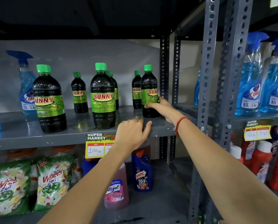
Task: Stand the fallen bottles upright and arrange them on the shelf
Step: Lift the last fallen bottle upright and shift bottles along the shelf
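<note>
Several dark Sunny bottles with green caps stand upright on the grey shelf [80,126]. Two big ones are in front: one at the left [49,101] and one in the middle [103,97]. Smaller ones stand behind [79,94], [136,91]. At the right end, my right hand [160,107] is wrapped around the lower part of an upright Sunny bottle [148,88]. My left hand [131,133] rests on the shelf's front edge, fingers spread, holding nothing.
Blue Colin spray bottles stand at the far left [26,88] and on the neighbouring rack [251,81]. Slotted steel posts [207,78] divide the racks. Below are Wheel detergent packs [52,181], Lizol [116,191] and Harpic [142,173] bottles. A price tag [96,146] hangs on the shelf edge.
</note>
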Demonstrator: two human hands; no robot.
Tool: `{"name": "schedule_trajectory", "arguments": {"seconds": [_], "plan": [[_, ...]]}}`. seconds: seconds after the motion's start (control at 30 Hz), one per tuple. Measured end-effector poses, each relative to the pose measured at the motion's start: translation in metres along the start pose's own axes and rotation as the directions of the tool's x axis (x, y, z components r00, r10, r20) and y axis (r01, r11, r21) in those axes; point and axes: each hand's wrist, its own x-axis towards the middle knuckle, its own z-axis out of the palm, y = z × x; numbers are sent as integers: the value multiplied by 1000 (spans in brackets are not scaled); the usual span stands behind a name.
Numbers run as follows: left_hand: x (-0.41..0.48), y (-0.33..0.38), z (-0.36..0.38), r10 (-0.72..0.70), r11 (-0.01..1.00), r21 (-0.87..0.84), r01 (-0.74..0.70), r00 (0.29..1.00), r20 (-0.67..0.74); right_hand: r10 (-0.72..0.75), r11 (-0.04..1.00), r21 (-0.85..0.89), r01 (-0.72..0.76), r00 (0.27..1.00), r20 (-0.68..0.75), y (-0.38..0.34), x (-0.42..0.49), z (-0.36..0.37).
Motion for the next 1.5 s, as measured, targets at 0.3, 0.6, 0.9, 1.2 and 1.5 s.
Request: {"name": "schedule_trajectory", "arguments": {"seconds": [0.3,0.6,0.9,1.2,1.5], "plan": [[-1,1,-1,1,1000,-6,-1,1000,-2,-98,962,-264,65,988,-115,-4,-5,10],[-1,2,-4,-2,1000,-15,2,1000,4,-62,990,-128,53,996,-71,-6,-9,7],[-2,2,-6,-13,1000,8,13,1000,21,-61,996,-74,58,997,-42,-5,-25,3],[2,-4,-17,-177,938,-293,185,983,56,-158,982,-115,152,986,-46,-3,-50,0],[25,-16,-28,-158,731,-539,419,872,463,-178,984,24,177,982,57,0,-59,-19]]}}
